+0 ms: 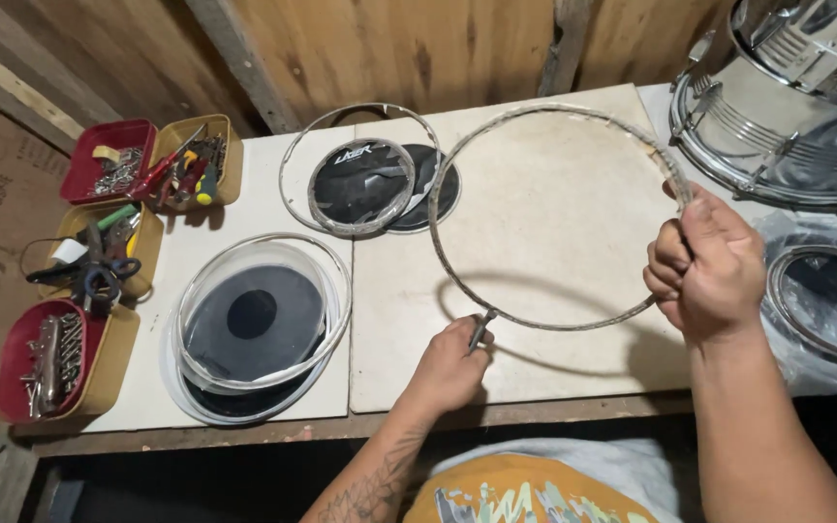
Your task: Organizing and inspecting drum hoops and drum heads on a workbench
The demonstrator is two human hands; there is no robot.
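Silver hoop (535, 136), red trays (108, 160), beige table (554, 223).

Two hands (452, 363); four trays (108, 160); three drumheads (254, 324); two loose hoops (554, 218); one drum (787, 107).

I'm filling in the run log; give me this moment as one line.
right hand: grips metal hoop at its right side | left hand: pinches small tool at hoop's lower edge | hoop: raised above table

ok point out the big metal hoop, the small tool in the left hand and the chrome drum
hoop (535, 118): head view, on its far rim
tool (480, 329): head view, on its shaft above the left hand
drum (777, 126): head view, on its chrome shell
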